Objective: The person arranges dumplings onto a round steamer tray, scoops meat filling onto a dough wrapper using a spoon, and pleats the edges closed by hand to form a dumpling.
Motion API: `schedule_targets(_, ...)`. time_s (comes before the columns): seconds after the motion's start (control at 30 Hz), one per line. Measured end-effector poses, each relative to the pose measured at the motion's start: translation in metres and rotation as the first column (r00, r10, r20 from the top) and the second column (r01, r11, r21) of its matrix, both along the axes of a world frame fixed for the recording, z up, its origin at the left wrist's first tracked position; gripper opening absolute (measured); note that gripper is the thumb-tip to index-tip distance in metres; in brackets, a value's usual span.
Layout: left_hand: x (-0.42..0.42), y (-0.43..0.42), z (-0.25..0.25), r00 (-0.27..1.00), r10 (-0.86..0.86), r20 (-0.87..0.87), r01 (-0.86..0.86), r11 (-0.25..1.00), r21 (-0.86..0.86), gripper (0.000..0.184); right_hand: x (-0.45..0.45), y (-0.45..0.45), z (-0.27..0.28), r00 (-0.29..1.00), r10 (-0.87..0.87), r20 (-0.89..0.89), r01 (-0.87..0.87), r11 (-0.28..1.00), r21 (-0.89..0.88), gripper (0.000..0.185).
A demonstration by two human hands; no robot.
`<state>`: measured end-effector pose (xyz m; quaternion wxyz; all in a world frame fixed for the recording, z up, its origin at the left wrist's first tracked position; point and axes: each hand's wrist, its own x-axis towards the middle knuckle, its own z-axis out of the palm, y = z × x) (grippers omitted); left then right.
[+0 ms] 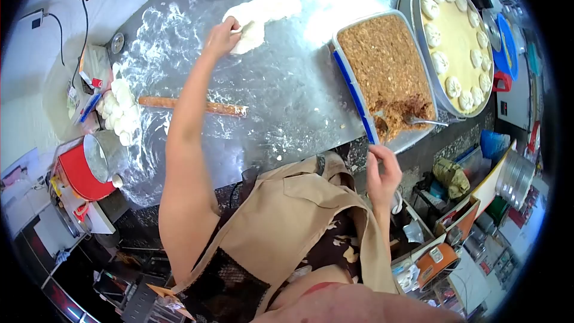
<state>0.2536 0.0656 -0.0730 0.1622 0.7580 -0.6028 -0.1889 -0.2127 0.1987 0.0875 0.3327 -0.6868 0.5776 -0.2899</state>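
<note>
My left hand (222,39) is closed on the edge of a flat white dough wrapper (252,34), on the far side of the metal worktop. More flat dough wrappers (280,3) lie overlapping beside it. My right hand (384,173) is low at the worktop's front edge, its fingers loosely bent and apart, with nothing visible in them. Its fingertips are at the near corner of a blue-edged container (354,93); contact is unclear. Brown crumbly filling (382,51) fills that container, and a metal spoon (427,121) rests in its scooped-out end. A wooden rolling pin (224,108) lies beneath my left forearm.
Pleated buns (440,61) ring a large round steamer tray (445,0) at right. White dough pieces (118,113) are piled at left, near a metal pot (95,158). Flour covers much of the worktop (287,84). Shelves with an orange container (437,265) stand below right.
</note>
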Motion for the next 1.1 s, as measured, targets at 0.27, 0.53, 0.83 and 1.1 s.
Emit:
schedule_targets(0.27, -0.184, 0.133, 0.051, 0.835, -0.545, 0.076, 0.485, 0.664, -0.569, 0.031, 0.112, -0.048, -0.129, -0.055, -0.763, 0.644, -0.699, 0.490, 0.521, 0.083)
schedule_targets(0.53, -0.266, 0.175, 0.069, -0.623, 0.189, -0.759, -0.200, 0.900, 0.388, 0.082, 0.078, -0.022, -0.061, 0.173, -0.669, 0.723, -0.497, 0.574, 0.650, 0.045)
schedule_targets(0.83, -0.277, 0.155, 0.103, -0.760, 0.205, -0.616, -0.042, 0.931, 0.361, 0.075, -0.062, 0.016, -0.022, 0.896, -0.030, -0.443, -0.053, 0.983, -0.174, 0.071)
schedule_targets(1.1, -0.287, 0.145, 0.112, -0.491, 0.330, -0.806, -0.015, 0.922, 0.387, 0.060, -0.104, -0.043, -0.108, 0.966, -0.057, -0.250, -0.044, 0.924, -0.381, 0.013)
